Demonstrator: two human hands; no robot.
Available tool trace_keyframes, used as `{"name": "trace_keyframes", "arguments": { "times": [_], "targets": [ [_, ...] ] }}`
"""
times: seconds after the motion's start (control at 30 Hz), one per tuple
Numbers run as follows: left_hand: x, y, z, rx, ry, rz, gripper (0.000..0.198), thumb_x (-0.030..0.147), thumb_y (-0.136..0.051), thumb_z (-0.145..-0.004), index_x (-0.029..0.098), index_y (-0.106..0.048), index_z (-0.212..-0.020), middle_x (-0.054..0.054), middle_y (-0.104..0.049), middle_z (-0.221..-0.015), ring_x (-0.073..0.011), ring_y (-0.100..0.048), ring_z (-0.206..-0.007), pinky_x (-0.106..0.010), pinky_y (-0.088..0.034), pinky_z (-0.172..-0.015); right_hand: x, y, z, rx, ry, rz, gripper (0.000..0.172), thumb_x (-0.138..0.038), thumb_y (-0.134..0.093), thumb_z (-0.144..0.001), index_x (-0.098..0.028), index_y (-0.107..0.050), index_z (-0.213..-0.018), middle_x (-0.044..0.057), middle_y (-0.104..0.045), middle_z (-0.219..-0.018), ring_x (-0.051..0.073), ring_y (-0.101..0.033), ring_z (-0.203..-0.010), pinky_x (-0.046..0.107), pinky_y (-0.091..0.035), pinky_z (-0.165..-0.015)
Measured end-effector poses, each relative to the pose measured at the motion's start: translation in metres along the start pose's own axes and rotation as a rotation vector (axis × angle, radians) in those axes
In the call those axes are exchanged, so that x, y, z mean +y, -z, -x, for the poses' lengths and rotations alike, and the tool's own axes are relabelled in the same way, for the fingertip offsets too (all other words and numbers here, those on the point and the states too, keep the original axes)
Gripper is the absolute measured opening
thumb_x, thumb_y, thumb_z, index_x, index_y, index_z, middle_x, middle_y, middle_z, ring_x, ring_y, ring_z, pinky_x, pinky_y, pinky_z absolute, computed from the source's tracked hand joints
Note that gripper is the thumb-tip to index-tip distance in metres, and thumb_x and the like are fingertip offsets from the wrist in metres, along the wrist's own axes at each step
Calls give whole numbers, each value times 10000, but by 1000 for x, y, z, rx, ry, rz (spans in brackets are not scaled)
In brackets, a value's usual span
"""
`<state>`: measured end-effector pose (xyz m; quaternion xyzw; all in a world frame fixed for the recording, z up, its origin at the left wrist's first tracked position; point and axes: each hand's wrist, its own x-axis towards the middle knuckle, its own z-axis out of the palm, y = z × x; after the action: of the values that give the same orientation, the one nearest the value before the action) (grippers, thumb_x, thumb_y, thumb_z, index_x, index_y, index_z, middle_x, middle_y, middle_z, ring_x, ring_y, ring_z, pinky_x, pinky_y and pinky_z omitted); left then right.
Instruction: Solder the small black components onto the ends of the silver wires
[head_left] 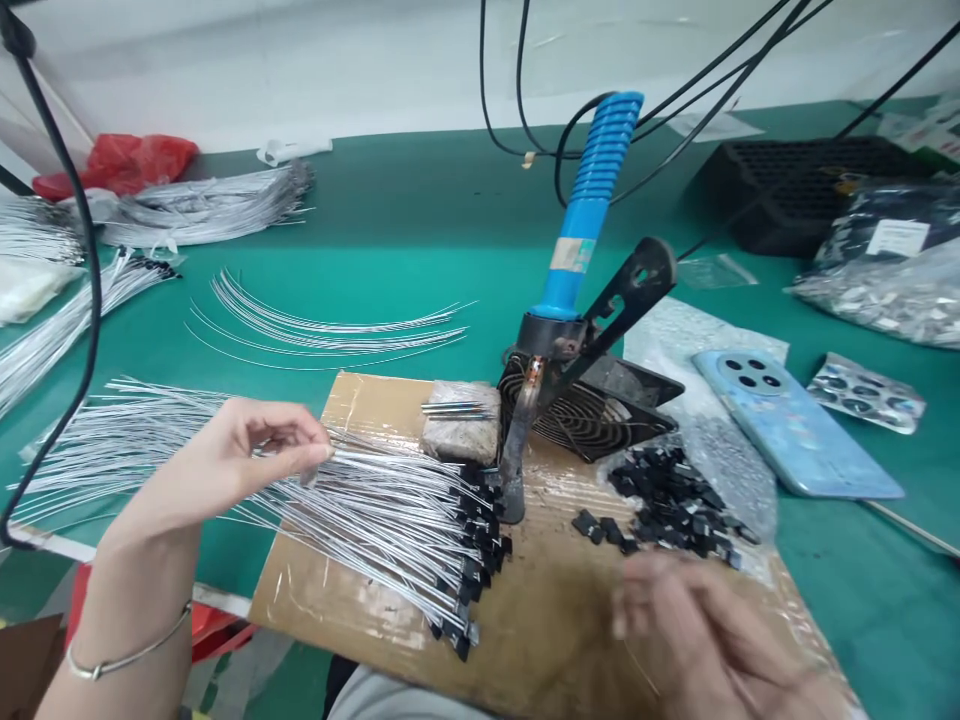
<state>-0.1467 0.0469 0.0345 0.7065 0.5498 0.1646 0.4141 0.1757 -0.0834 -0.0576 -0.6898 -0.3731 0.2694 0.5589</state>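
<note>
My left hand (270, 450) is pinched closed over a spread of thin white wires (390, 510), and one white wire seems to run from its fingertips. Small black connectors (472, 560) sit on the right ends of these wires. My right hand (697, 630) is smeared by motion over the cardboard's right side, just below a pile of loose black connector pieces (675, 500). A thin line hangs under its fingers, too faint to name. Between the hands stands a soldering iron (592, 210) with a blue handle, tip down beside the connectors.
A cardboard sheet (555, 620) lies on the green table (420, 220). Behind the iron rests a black fan (585, 410), with a stained block (461, 425) at its left. A blue phone (795, 425) lies right. More wire bundles (210, 205) are at the back left; black cables hang above.
</note>
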Motion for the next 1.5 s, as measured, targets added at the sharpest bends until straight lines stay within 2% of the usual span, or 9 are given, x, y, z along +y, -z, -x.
{"name": "trace_keyframes", "arguments": {
  "times": [0.1,0.2,0.33,0.53,0.73,1.0,1.2,1.33,1.5],
  "targets": [
    [5,-19,13,-23,-34,24,145,300,-693,-854,251,-740,-726,-10,-676,-643,-164,-562,-592,-246,-412,-542,-16,-20,9,-400,28,-81,123,-352,-701,-844,-264,-766,-789,0,-627,-638,134,-536,-467,242,-449,-449],
    [13,-32,19,-69,-62,20,160,294,-674,-876,250,-736,-734,-6,-687,-648,-161,-567,-596,-244,-426,-557,-28,-37,14,-494,-39,-118,155,-348,-702,-837,-237,-733,-733,-13,-603,-651,120,-510,-491,223,-422,-454],
    [18,-42,21,-93,-81,21,188,268,-653,-892,237,-723,-720,1,-680,-625,-152,-565,-588,-241,-430,-564,-30,-43,15,-503,-9,-117,256,-311,-734,-823,-218,-639,-604,-18,-576,-598,129,-527,-546,221,-409,-498],
    [22,-51,19,-110,-80,12,193,268,-635,-902,229,-732,-741,1,-690,-635,-151,-570,-588,-241,-430,-563,-24,-40,14,-594,-136,-192,262,-326,-736,-830,-209,-638,-616,-30,-542,-608,93,-423,-475,223,-314,-428],
    [25,-53,19,-245,-9,-3,237,304,-609,-929,202,-718,-744,12,-657,-619,-126,-523,-571,-234,-385,-551,-24,-40,15,-597,-219,-227,252,-329,-749,-817,-198,-657,-622,-39,-531,-613,60,-397,-438,221,-277,-422],
    [22,-56,17,-271,-11,-10,260,312,-568,-960,198,-681,-755,14,-630,-645,-133,-522,-623,-238,-398,-598,-21,-33,13,-605,-69,-170,272,-333,-685,-888,-204,-630,-654,-29,-536,-643,82,-441,-491,230,-317,-455],
    [39,-90,28,-172,-57,-148,238,367,-575,-966,295,-655,-1178,-9,-701,-925,-175,-613,-794,-264,-441,-711,-16,-31,6,-683,144,-76,242,-266,-632,-937,-207,-630,-703,-35,-521,-638,94,-485,-540,217,-352,-498],
    [47,-117,26,-226,-28,-46,238,347,-470,-1013,243,-662,-917,13,-615,-745,-152,-532,-692,-252,-386,-634,-15,-29,7,-678,73,-112,233,-282,-632,-945,-212,-659,-724,-42,-525,-639,82,-488,-523,208,-355,-493],
    [41,-129,17,-214,101,257,257,346,-530,-982,194,-611,-792,58,-461,-602,-111,-337,-543,-245,-253,-504,-10,-31,15,-605,-194,-308,215,-337,-640,-945,-216,-751,-807,-46,-521,-631,53,-499,-451,197,-374,-469]
  ]
}}
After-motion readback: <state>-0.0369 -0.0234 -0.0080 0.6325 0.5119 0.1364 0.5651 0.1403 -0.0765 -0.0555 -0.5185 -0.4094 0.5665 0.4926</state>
